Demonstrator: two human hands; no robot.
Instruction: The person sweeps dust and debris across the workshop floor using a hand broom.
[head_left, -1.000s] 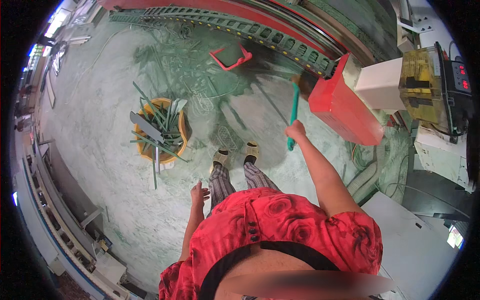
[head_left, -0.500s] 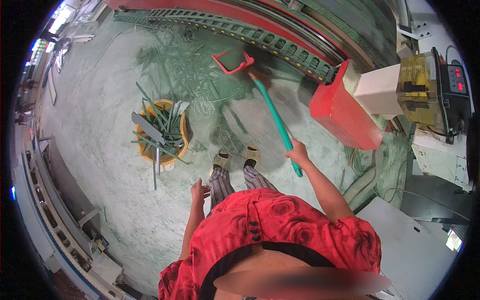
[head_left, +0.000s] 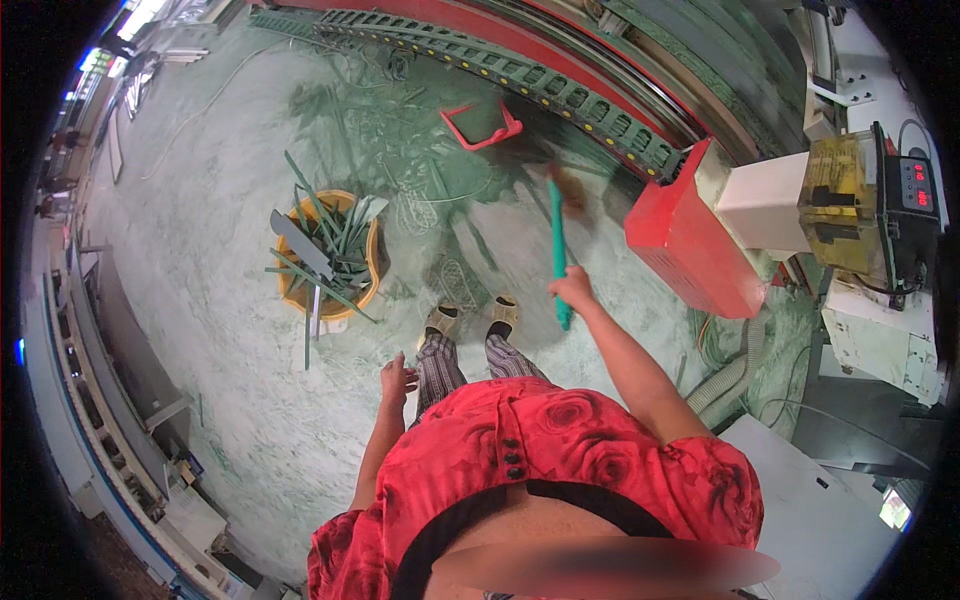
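Observation:
My right hand (head_left: 573, 288) grips the green handle of a short broom (head_left: 558, 235) near its top. The brown bristles at its far end are blurred, over the floor a little right of a red dustpan (head_left: 512, 128). The dustpan lies on the dusty floor, apart from the broom, with its red rim showing. My left hand (head_left: 399, 379) hangs by my left leg, holding nothing, its fingers loosely apart. Ahead of it and to the left stands a yellow bucket (head_left: 373, 262) full of long grey-green strips and offcuts, several sticking out over the rim.
A red machine rail with a dark cable chain (head_left: 520, 78) runs along the far side. At right stand a red machine housing (head_left: 690, 240), a control box (head_left: 914, 185) with a lit display, and a grey hose (head_left: 735, 375) on the floor. A long bench (head_left: 110, 430) lines the left.
My right hand has moved left with the broom, whose head has swung right, away from the dustpan. My left hand stays nearly where it was.

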